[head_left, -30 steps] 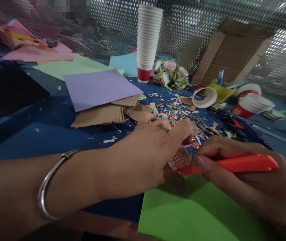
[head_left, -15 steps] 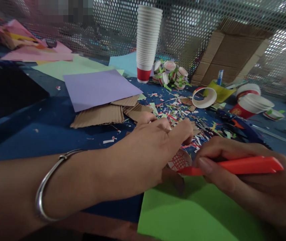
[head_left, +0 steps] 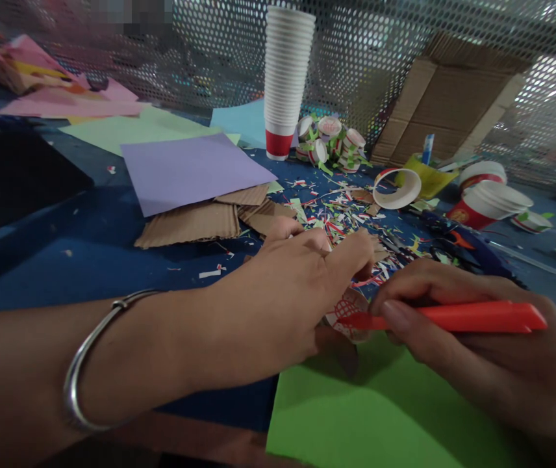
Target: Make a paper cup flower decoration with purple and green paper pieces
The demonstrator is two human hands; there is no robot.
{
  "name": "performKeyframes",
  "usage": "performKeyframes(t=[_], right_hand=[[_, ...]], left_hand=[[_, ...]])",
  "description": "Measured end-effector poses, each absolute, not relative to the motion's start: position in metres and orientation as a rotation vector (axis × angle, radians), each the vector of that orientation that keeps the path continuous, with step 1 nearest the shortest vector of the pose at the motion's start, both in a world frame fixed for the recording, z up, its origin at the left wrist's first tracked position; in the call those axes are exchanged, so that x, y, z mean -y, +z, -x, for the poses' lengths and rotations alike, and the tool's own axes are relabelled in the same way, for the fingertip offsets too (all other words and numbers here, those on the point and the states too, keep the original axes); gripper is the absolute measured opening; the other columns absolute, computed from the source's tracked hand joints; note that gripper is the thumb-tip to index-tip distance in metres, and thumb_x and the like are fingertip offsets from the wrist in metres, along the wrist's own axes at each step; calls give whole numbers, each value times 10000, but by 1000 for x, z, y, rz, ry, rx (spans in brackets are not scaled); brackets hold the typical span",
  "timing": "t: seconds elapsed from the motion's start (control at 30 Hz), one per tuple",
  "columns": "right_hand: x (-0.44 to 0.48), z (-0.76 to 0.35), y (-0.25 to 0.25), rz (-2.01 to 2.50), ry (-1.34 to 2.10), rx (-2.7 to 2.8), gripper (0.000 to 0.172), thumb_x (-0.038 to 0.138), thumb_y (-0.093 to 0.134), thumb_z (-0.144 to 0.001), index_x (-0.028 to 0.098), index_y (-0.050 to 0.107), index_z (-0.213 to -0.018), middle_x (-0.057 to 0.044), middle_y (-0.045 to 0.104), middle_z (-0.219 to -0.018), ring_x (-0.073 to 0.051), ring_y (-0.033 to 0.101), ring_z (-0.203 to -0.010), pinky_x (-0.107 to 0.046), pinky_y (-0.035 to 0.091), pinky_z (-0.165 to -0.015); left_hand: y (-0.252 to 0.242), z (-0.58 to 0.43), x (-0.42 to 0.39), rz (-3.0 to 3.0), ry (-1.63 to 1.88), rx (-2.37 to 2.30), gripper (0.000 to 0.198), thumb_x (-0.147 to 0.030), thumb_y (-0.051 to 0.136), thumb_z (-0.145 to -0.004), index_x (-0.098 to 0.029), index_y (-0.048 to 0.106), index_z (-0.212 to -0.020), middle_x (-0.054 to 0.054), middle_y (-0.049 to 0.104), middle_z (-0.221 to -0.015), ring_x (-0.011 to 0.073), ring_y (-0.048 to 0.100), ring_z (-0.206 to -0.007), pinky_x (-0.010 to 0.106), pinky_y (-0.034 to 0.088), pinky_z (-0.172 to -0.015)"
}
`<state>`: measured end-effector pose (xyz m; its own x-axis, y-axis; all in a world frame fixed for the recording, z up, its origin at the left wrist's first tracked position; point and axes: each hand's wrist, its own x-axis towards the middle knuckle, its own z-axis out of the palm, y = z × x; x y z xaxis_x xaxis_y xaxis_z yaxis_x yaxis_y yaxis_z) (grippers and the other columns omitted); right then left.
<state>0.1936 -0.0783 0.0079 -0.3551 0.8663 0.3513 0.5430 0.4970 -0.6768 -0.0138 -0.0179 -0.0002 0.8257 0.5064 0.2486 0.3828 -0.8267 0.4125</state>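
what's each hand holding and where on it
The right hand grips an orange cutter near its front end. The left hand pinches a small red-and-white cup piece by its edge.

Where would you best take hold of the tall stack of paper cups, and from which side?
Grip the stack of paper cups low, around the red bottom cup, coming from the near side. It stands upright and tall, so a high grip might tip it; mesh stands behind it.

A tall cup stack (head_left: 286, 78) stands behind purple paper (head_left: 193, 170).
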Motion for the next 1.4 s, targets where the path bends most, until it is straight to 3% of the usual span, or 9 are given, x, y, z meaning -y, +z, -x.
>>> performKeyframes(t=[0.13, 0.43, 1.2, 1.4], right_hand=[[77, -192, 8, 1185, 567, 2065, 119, 203, 644, -907, 258, 662, -802, 48, 740, -725, -86, 665, -572, -153, 517, -503], [75, -190, 9, 1139, 590, 2098, 117, 198, 667, -898, 238, 675, -789, 46, 723, -676, -78, 645, -511, -147, 517, -481], [76, -194, 8, 1199, 554, 2105, 119, 190, 635, -913, 240, 673, -812, 40, 731, -705, -79, 644, -542, -175, 486, -487], [77, -194, 8, 1208, 575, 2140, 114, 198, 633, -927, 229, 661, -821, 44, 722, -728, -67, 648, -574, -164, 487, -529]], left_hand=[[1, 14, 18, -2655, 499, -683, 289, -386, 623, -911, -201, 517, -1106, 29, 680, -987, 266, 638, -954, 428, 328, -871], [2, 12, 18, -2632, 470, -708, 339, -414, 664, -864, -212, 525, -1099, 31, 704, -995, 268, 641, -962, 451, 344, -896], [2, 12, 18, -2653, 473, -695, 359, -453, 651, -907, -188, 529, -1117, 19, 676, -970, 258, 617, -944, 431, 298, -885], [3, 12, 19, -2648, 467, -687, 316, -374, 665, -895, -189, 522, -1106, 10, 676, -969, 252, 615, -947, 420, 293, -867]])
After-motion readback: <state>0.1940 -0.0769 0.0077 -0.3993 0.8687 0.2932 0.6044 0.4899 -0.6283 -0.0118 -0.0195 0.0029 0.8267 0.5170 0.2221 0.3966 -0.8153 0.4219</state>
